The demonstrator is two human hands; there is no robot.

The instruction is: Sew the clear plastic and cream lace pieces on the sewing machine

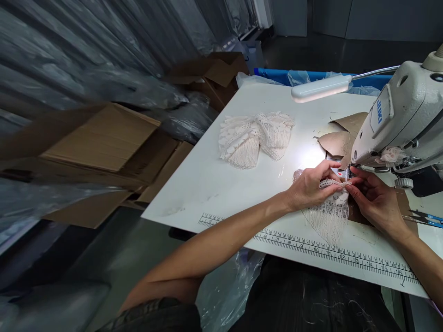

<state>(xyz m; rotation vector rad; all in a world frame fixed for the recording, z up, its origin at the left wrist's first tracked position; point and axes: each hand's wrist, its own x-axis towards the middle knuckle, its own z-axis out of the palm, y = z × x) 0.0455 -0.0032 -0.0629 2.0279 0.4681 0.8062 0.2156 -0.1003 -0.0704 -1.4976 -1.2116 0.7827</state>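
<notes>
My left hand [313,184] pinches the upper edge of a white lace piece [328,219] just in front of the sewing machine [398,110]. On the other side of the same edge, my right hand [375,198] closes its thumb and fingers on the lace beside the needle area. The lace hangs down from both hands over the white tabletop [194,184]. Fingers partly hide the presser foot. Farther left on the table lies a gathered stack of white lace pieces [256,138].
Brown paper patterns [341,138] lie behind the needle area. A white lamp [321,89] reaches over the table. Blue-handled snips [427,219] rest at the right. A printed ruler [311,246] runs along the front edge. Open cardboard boxes [104,138] stand left of the table.
</notes>
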